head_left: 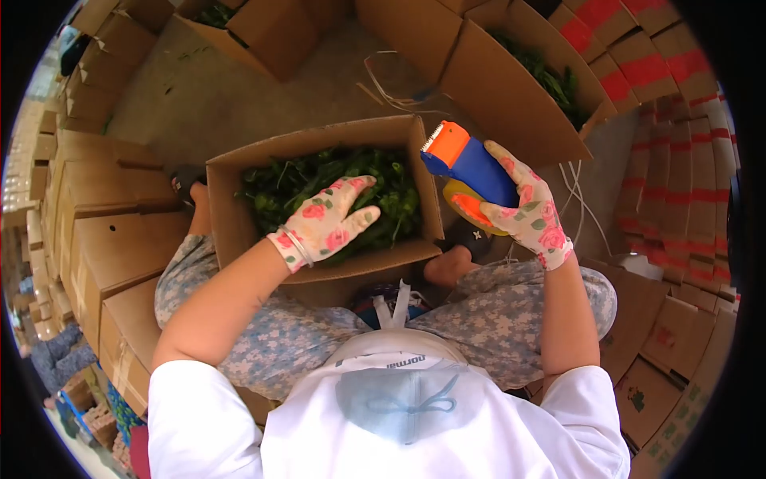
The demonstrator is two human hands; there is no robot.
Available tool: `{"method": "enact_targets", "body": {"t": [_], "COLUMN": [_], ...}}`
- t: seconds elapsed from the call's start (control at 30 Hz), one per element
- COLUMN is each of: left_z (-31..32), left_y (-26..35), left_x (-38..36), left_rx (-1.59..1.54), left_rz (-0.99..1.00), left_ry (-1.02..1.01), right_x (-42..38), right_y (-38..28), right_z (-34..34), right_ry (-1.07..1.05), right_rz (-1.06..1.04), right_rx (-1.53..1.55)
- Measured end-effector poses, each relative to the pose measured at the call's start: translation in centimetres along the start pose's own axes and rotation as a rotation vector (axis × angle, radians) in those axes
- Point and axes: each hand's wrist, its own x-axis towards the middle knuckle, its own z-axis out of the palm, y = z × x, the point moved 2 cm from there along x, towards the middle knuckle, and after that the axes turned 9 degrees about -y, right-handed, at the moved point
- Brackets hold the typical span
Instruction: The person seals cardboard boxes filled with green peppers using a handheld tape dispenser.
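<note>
An open cardboard box [319, 137] stands between my legs, filled with green peppers [395, 199]. My left hand [331, 221], in a flowered glove, rests on the peppers with its thumb and fingers apart; nothing shows in its grasp. To the right of the box, my right hand [531, 203], gloved alike, holds up a blue and orange tape dispenser [483, 170]. Its toothed metal edge points to the upper left. A roll of yellowish tape [471, 206] sits in the lower part of the dispenser.
Another open box with greens [511, 88] stands at the upper right, and one more [239, 36] at the top. Stacked cartons [120, 247] line the left; red-taped cartons [674, 176] rise on the right. White straps [576, 191] lie on the floor.
</note>
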Motion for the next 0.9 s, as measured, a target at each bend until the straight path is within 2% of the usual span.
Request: {"method": "enact_targets", "body": {"t": [0.03, 0.1, 0.17, 0.23, 0.3, 0.33, 0.4, 0.43, 0.47, 0.5, 0.57, 0.6, 0.67, 0.73, 0.77, 0.8, 0.83, 0.87, 0.9], "left_z": [0.9, 2.5, 3.0, 3.5, 3.4, 4.6, 3.2, 0.9, -0.7, -2.7, -6.6, -7.9, -6.3, -3.5, -3.3, -3.3, -3.5, -3.2, -2.4], "left_y": [-1.2, -3.9, -6.3, -5.3, -4.2, -6.4, -5.0, -3.2, -5.2, -5.6, -6.8, -7.2, -9.9, -9.1, -8.9, -8.7, -8.5, -8.2, -7.8], "left_x": [0.7, 1.4, 2.3, 3.2, 2.9, 2.7, -0.7, -3.3, -6.1, -9.5, -14.9, -15.8, -13.3, -9.3, -8.6, -8.1, -7.8, -8.9, -10.8], "left_rx": [-0.002, 1.031, 0.982, 0.979, 1.012, 1.037, 1.012, 0.830, 0.697, 0.730, 0.598, 0.492, 0.449, 0.329, 0.324, 0.345, 0.370, 0.372, 0.433], "left_rz": [0.004, 0.136, 0.025, 0.002, -0.157, -0.044, 0.010, -0.011, -0.025, 0.136, -0.303, -0.575, -0.648, -0.523, -0.520, -0.490, -0.456, -0.450, -0.309], "left_ry": [-0.011, -0.028, -0.077, -0.064, -0.147, 0.032, -0.033, -0.100, -0.055, 0.185, 0.572, 0.576, 0.214, 0.119, 0.123, 0.043, -0.037, -0.033, -0.104], "right_x": [-0.3, -0.7, -0.6, -0.4, 1.4, 2.2, 3.2, 3.7, 4.3, 4.6, 5.3, 5.3, 5.4, 5.5, 5.4, 5.5, 5.6, 5.6, 5.6], "right_y": [0.1, 0.6, 1.1, 2.2, 0.0, -1.9, -2.5, -2.9, -2.8, -2.9, -2.9, -2.8, -3.3, -4.0, -4.0, -4.0, -3.9, -3.5, -2.7], "right_z": [-0.1, -0.4, -0.4, 0.6, 3.8, 5.7, 9.9, 10.7, 10.9, 10.8, 10.7, 10.9, 11.6, 12.0, 12.1, 12.2, 12.1, 12.0, 11.9], "right_ry": [-0.010, -0.012, -0.022, -0.179, -0.252, -0.311, -0.332, -0.258, -0.213, -0.236, -0.259, -0.276, -0.300, -0.338, -0.340, -0.343, -0.342, -0.336, -0.320], "right_rz": [-0.006, -0.031, -0.078, -0.120, -0.261, -0.331, -0.167, -0.164, -0.167, -0.138, -0.113, -0.117, -0.133, -0.078, -0.079, -0.067, -0.054, -0.054, -0.069], "right_rx": [0.017, -0.010, -0.039, 0.311, -0.027, -0.211, -0.509, -0.511, -0.556, -0.527, -0.499, -0.526, -0.558, -0.673, -0.680, -0.699, -0.718, -0.723, -0.677]}}
